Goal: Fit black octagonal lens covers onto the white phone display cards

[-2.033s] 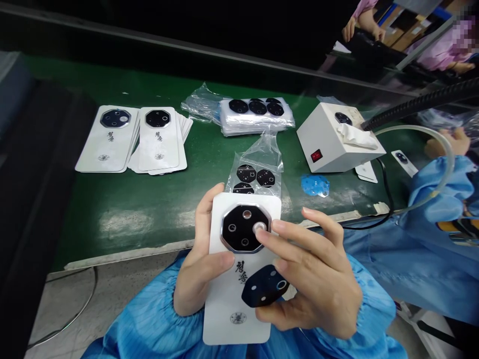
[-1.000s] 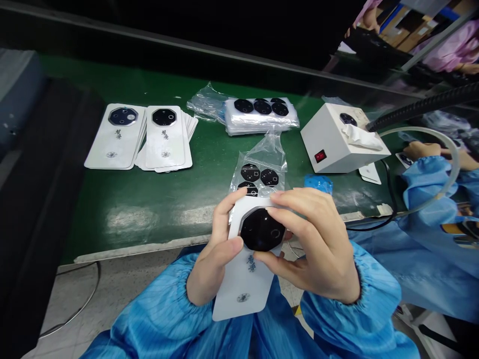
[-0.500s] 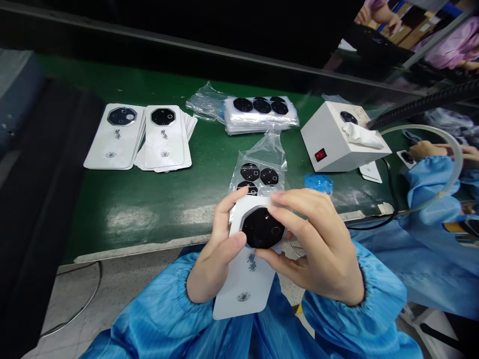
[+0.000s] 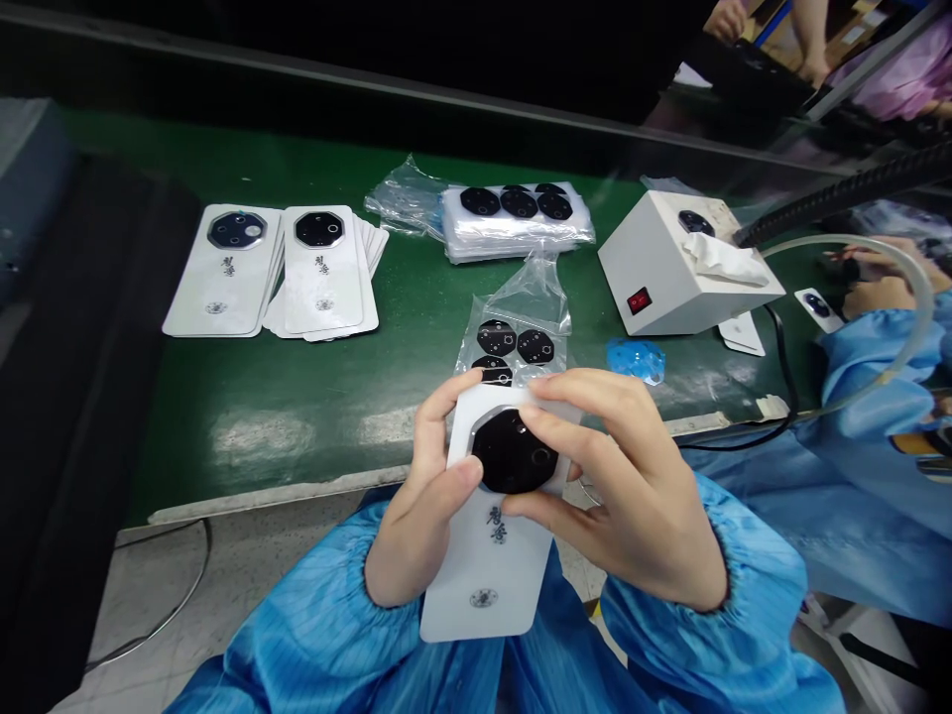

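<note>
My left hand (image 4: 427, 506) is closed on the left edge of a white phone back cover (image 4: 487, 565), which has dark lettering and a small round emblem. In the cover's octagonal recess lies a black octagonal lens plate (image 4: 513, 451); I cannot tell if it is fully seated. My right hand (image 4: 625, 486) pinches this plate, thumb at its lower edge and index finger at its upper edge, other fingers near the cover's top. Just beyond the cover, several loose black lens plates (image 4: 497, 338) lie on a clear plastic bag (image 4: 554, 307), partly hidden by the cover.
Stacked white covers (image 4: 249, 283) with lens plates stand at the left on the green bench (image 4: 164, 426). At the back is a plastic-wrapped pack (image 4: 513, 233) topped with lens plates. A white box (image 4: 661, 278) with a red switch, blue film pieces (image 4: 636, 359) and a co-worker's sleeve (image 4: 870, 357) are right.
The view has shifted slightly. Both hands keep their hold on the cover and lens plate, with the right index finger slightly farther over the plate's upper edge. The co-worker's hands at right have moved.
</note>
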### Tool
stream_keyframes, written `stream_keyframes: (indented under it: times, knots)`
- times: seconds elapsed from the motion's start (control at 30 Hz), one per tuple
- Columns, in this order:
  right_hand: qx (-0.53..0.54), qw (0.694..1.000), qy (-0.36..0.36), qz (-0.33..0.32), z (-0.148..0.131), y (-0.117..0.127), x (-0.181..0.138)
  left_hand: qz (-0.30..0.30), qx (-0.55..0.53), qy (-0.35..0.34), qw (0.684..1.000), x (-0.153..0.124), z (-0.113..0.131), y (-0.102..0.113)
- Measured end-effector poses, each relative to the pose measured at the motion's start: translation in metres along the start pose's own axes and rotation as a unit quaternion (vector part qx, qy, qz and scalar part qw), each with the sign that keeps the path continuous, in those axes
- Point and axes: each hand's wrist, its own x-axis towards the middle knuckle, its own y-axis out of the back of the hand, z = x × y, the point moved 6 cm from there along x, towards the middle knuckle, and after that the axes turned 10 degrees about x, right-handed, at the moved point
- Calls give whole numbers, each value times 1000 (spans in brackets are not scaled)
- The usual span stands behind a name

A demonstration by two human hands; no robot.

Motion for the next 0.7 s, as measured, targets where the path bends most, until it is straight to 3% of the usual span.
stream_keyframes:
  times: [0.27,0.7]
  knots:
    - [69,996,-50,-20,5,-1,-1,26,28,3,999,-4,-1,3]
    - [78,996,-41,-9,2,-1,-2,56,22,22,998,-8,0,1]
